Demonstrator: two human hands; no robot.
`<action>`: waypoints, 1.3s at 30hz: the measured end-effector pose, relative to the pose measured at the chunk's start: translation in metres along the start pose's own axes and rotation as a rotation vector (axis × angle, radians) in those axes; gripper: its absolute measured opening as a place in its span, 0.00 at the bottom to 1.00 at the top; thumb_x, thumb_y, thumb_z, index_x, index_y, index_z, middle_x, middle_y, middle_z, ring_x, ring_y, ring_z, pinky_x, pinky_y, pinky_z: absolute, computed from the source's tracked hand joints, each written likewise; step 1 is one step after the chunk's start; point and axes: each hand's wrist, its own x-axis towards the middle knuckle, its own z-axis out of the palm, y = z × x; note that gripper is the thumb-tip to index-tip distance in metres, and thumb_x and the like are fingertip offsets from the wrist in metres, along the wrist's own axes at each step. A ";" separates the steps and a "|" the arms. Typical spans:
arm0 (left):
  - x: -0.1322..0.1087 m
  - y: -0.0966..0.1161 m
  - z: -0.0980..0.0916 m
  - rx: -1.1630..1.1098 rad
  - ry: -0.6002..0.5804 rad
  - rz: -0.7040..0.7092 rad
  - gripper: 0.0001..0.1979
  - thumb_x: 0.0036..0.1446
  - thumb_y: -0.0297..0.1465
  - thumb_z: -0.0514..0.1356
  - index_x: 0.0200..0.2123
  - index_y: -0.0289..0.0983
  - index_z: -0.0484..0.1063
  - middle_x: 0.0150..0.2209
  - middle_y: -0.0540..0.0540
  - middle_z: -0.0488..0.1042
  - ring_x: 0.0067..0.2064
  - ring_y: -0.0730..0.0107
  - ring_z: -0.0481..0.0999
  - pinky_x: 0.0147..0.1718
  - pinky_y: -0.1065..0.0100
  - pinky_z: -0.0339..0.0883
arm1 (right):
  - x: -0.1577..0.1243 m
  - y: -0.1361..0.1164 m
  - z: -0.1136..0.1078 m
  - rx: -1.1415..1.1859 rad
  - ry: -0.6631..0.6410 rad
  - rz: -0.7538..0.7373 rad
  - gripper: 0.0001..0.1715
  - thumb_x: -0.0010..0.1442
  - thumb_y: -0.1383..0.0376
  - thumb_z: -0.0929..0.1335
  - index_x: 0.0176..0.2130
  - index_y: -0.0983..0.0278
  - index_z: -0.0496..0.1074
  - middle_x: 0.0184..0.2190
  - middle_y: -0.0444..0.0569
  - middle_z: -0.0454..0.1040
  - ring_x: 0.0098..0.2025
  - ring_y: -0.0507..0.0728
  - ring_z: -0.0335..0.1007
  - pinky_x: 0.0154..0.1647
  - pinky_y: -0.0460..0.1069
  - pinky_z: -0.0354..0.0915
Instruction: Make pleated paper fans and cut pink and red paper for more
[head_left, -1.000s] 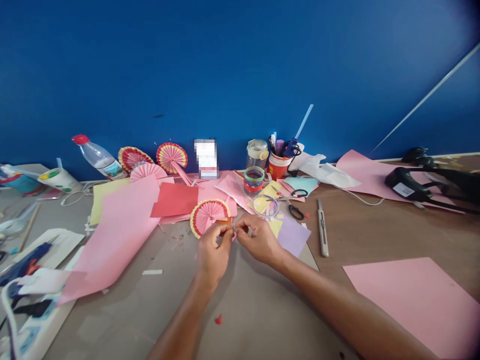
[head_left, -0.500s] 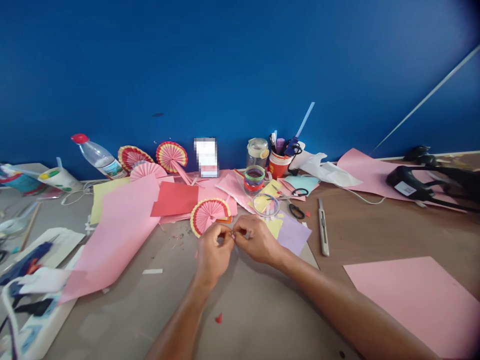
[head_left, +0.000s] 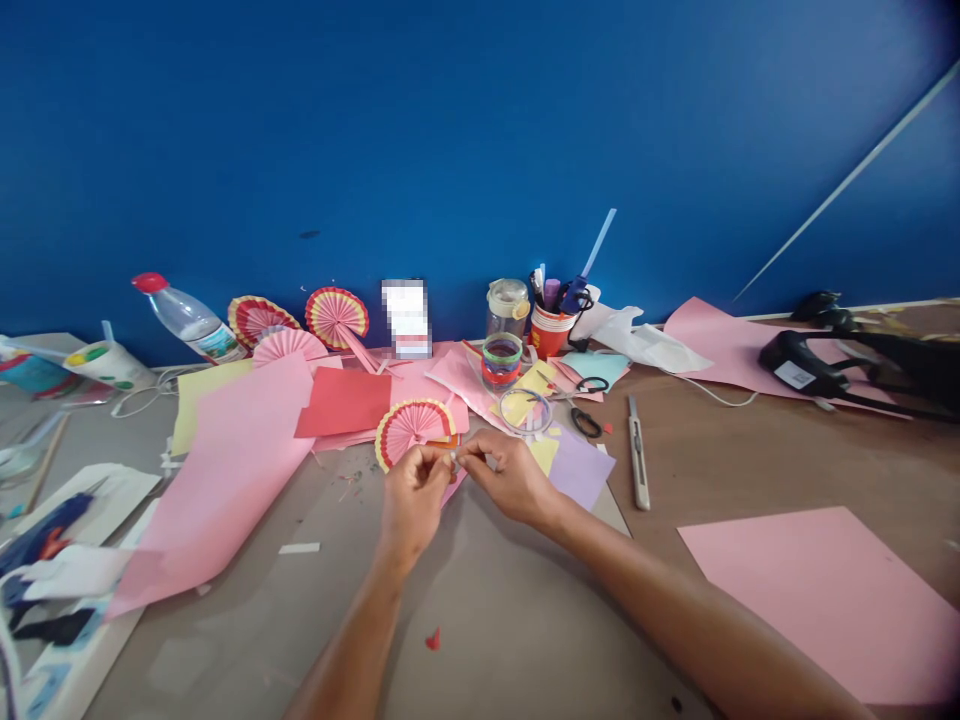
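My left hand [head_left: 411, 505] and my right hand [head_left: 517, 478] meet fingertip to fingertip over the grey table. Both are closed in a pinch around a tiny whitish bit [head_left: 454, 456], too small to name. Just behind them lies a pleated paper fan [head_left: 411, 430], pink with a red and yellow edge; its lower part is hidden by my fingers. A pink paper edge [head_left: 453, 488] shows beneath the hands. To the right are a clear tape roll [head_left: 551, 412] and a purple paper sheet [head_left: 585, 468].
Pleated fans [head_left: 337, 316], a bottle [head_left: 187, 318], a phone [head_left: 405, 318], a jar [head_left: 508, 305] and a red cup [head_left: 550, 332] line the wall. Scissors [head_left: 586, 422] and a box cutter [head_left: 638, 455] lie right. Pink sheets [head_left: 817, 600] and a glue gun [head_left: 52, 530] flank the arms.
Both hands stay pinched together; the fingertips have shifted slightly, and a whitish bit now shows between them. More pink paper shows below. The whole view has moved a little.
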 end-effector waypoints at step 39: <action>-0.003 -0.007 0.005 -0.054 -0.081 -0.020 0.07 0.50 0.33 0.59 0.25 0.36 0.71 0.23 0.52 0.70 0.28 0.74 0.68 0.30 0.72 0.62 | -0.007 0.001 0.003 -0.614 0.161 -0.396 0.10 0.58 0.71 0.61 0.26 0.63 0.65 0.24 0.48 0.71 0.29 0.55 0.63 0.37 0.52 0.53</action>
